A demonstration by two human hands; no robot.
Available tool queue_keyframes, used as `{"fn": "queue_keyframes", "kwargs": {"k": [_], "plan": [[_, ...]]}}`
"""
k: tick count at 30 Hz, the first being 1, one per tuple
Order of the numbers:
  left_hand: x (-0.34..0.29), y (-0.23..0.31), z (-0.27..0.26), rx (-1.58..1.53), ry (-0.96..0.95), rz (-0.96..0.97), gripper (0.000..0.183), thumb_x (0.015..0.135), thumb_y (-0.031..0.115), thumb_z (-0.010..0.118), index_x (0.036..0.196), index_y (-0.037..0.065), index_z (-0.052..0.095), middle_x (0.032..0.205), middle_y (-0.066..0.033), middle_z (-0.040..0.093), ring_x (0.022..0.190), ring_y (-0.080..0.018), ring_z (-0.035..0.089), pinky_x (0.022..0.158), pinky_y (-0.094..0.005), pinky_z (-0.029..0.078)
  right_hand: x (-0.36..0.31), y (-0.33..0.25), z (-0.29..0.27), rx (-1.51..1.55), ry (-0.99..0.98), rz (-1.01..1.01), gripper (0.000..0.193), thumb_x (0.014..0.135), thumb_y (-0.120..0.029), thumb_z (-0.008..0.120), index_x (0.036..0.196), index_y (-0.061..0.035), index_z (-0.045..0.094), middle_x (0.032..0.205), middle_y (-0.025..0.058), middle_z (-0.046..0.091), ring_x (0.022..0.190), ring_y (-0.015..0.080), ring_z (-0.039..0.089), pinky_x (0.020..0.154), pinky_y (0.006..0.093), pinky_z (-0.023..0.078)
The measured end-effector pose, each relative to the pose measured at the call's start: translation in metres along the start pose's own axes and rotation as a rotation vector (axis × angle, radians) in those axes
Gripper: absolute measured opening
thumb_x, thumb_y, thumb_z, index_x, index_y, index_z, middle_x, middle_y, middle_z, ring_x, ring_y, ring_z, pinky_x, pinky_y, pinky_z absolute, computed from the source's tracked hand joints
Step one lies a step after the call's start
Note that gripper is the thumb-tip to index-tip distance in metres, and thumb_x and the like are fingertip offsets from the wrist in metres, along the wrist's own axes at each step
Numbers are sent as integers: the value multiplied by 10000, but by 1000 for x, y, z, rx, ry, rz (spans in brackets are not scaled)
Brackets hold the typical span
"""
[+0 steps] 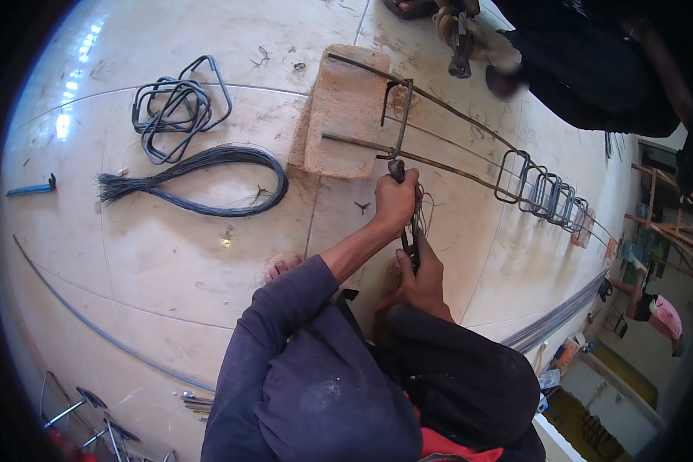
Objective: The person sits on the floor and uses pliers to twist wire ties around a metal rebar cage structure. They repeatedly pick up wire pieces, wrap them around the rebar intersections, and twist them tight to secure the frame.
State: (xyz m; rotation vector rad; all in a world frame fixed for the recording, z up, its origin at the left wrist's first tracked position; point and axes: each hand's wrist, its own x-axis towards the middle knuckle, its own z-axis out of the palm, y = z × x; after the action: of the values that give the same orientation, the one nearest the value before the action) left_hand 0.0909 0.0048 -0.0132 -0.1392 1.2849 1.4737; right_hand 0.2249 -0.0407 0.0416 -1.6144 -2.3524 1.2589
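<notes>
My left hand (397, 202) is closed around the upper part of a pair of dark pincers (410, 250), just below their head. Thin tie wires (425, 202) stick out beside that hand. Lower down, the fingers of my right hand (425, 283) are closed at the pincers' handles. The pincers' head lies close to the lower corner of a bent steel stirrup (405, 119). That stirrup stands around two long steel bars (446, 168), whose near ends rest on a reddish block (346, 115). More stirrups (543, 189) hang bunched farther along the bars.
Left on the tiled floor lie loose stirrups (179, 112), a looped bundle of tie wire (266, 165) and a blue-handled hammer-like tool (32, 187). A co-worker's gloved hand (497, 48) holds other pincers (460, 55) at upper right. Long bars (558, 312) lie at right.
</notes>
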Motion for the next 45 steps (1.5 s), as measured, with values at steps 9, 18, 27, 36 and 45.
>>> {"fn": "queue_keyframes", "kwargs": {"k": [9,18,27,36,45], "plan": [[8,-18,4,379,174,191,431,877,258,583,608,-78,569,561,-230,576,555,-365,604,561,-448,445,4,21,16,297,-126,79,475,963,-209,429,1367,41,414,758,167,587,647,261,572,676,371,475],[9,-20,-1,464,218,308,408,881,290,600,648,-46,590,589,-192,588,561,-328,586,555,-430,447,12,40,49,278,19,55,446,1002,-280,332,1314,9,466,722,74,566,655,194,538,627,366,431],[-10,0,-14,349,17,228,421,775,391,736,809,-24,677,657,-109,650,623,-225,623,652,-358,486,20,21,-18,1373,-763,710,588,961,-626,270,1043,-93,506,550,-44,295,403,48,217,342,204,192],[-8,6,-8,82,-85,16,268,765,228,721,718,-2,592,613,-40,587,575,-123,557,573,-287,455,17,22,-8,1382,-759,641,574,963,-620,259,1024,-88,463,550,-17,357,358,70,262,314,227,253],[-8,-3,1,156,98,53,226,727,165,688,640,17,541,527,-60,538,489,-141,502,501,-323,430,1,3,-2,109,8,36,374,905,-177,603,1182,45,484,838,181,606,743,283,621,663,378,485]]}}
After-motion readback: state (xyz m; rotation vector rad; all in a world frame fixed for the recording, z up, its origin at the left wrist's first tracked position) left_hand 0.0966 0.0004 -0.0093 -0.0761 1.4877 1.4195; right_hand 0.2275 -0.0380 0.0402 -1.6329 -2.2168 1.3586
